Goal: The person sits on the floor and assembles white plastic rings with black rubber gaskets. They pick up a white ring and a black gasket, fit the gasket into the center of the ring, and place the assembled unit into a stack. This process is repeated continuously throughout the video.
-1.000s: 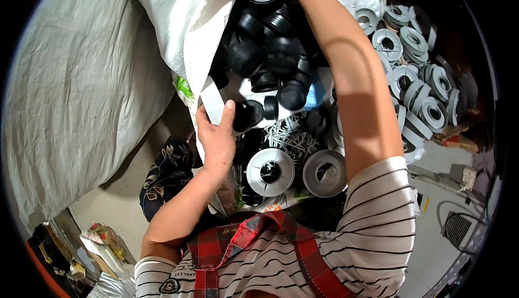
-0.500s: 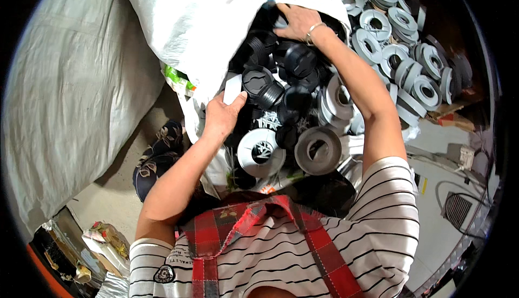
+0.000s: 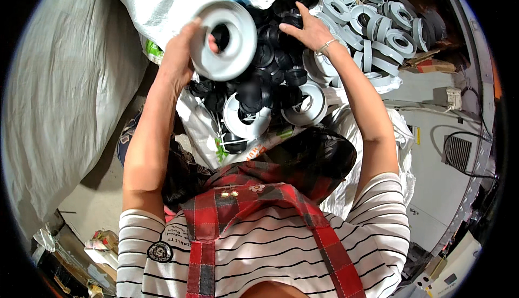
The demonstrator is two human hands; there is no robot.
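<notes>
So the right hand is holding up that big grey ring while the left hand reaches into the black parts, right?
No, swapped. In the head view the left hand holds up the grey ring, and the right hand reaches into the black parts.

Grey ring [image 3: 226, 41]: smooth matt plastic. Black caps [image 3: 270, 65]: glossy plastic. White sack [image 3: 178, 1]: woven, slightly shiny.

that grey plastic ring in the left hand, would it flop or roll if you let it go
The round grey plastic ring probably stays stiff: it keeps a flat, even disc shape in the left hand's grip. It seems light, since one hand lifts it by the rim. Set on edge it would likely roll, being circular; laid flat, like the similar rings below, it should rest steady.
</notes>
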